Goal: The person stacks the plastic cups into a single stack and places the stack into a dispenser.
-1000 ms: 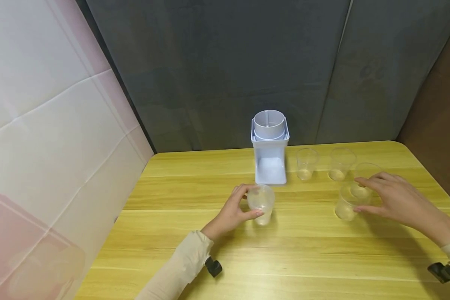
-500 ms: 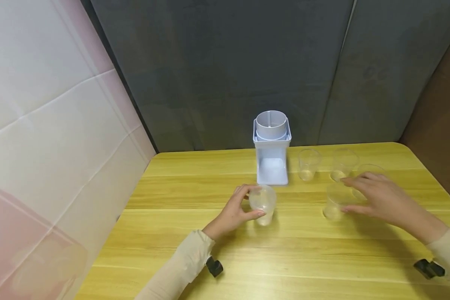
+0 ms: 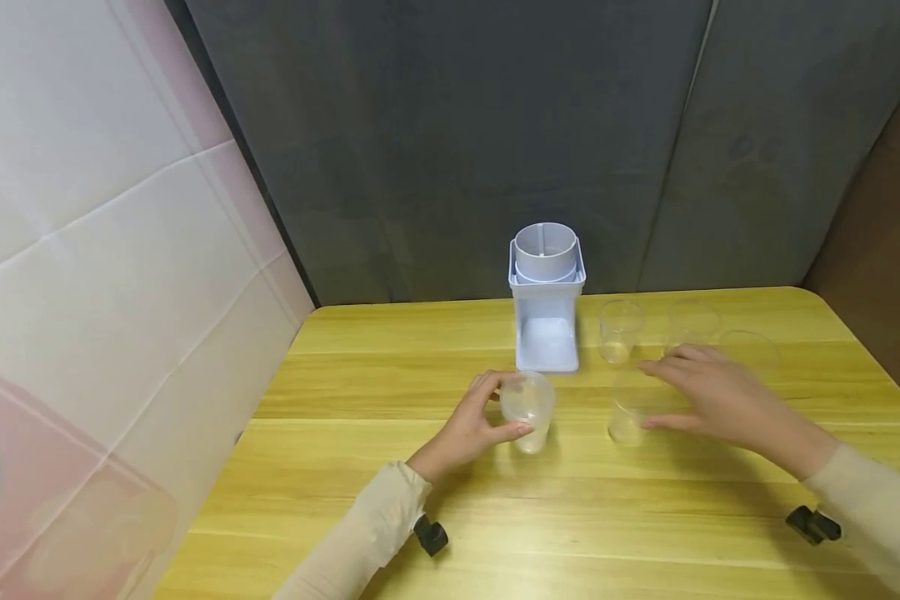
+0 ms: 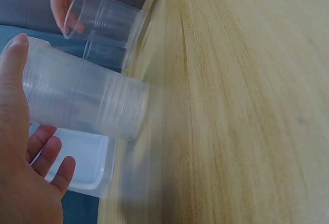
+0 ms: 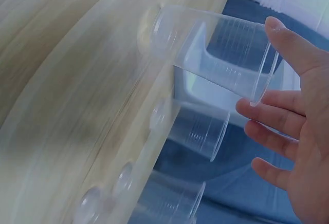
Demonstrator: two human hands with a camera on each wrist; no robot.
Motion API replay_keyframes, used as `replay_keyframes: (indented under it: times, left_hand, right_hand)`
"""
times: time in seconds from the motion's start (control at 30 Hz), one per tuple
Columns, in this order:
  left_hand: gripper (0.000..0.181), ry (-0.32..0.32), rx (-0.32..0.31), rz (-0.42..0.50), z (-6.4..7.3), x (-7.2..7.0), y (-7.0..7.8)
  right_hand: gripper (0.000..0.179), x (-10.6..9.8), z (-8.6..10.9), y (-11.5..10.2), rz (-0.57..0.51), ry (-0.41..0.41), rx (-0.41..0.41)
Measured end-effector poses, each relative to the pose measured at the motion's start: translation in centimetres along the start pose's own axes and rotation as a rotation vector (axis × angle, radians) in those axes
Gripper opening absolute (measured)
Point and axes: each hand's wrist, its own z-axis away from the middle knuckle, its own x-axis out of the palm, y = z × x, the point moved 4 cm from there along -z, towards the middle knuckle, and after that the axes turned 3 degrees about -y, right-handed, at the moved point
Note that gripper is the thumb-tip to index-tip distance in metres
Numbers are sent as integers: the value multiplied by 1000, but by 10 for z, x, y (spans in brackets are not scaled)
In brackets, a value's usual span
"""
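Observation:
My left hand (image 3: 468,429) grips a stack of nested clear plastic cups (image 3: 527,412) near its rim, and the stack stands upright on the table. In the left wrist view the stacked cups (image 4: 85,90) show closely packed ridges, with the thumb on one side and the fingers on the other. My right hand (image 3: 712,400) holds a single clear plastic cup (image 3: 626,425) by its rim, close over the table to the right of the stack. Thumb and fingertips span the mouth of this cup (image 5: 216,54) in the right wrist view.
A pale blue-white plastic holder (image 3: 546,342) with a round container on top stands at the back, behind the stack. To its right stand more clear cups, including one beside the holder (image 3: 619,335) and another farther right (image 3: 693,323). A dark partition (image 3: 457,150) rises behind the table.
My right hand has moved left with the single cup, bringing it nearer the stack and away from the cups at the right. The left hand keeps its grip on the stack in place.

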Motion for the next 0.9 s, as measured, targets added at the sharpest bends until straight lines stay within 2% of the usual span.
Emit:
replay_keyframes:
  times: [0.43,0.9]
  left_hand:
    - [66,-6,1,-6,1,0,1]
    - [66,7,3,-1,1,1,1]
  right_hand:
    - [71,8,-23,-23,-63,-42,-45]
    - [75,7,-32,-32,-59,-71,-61]
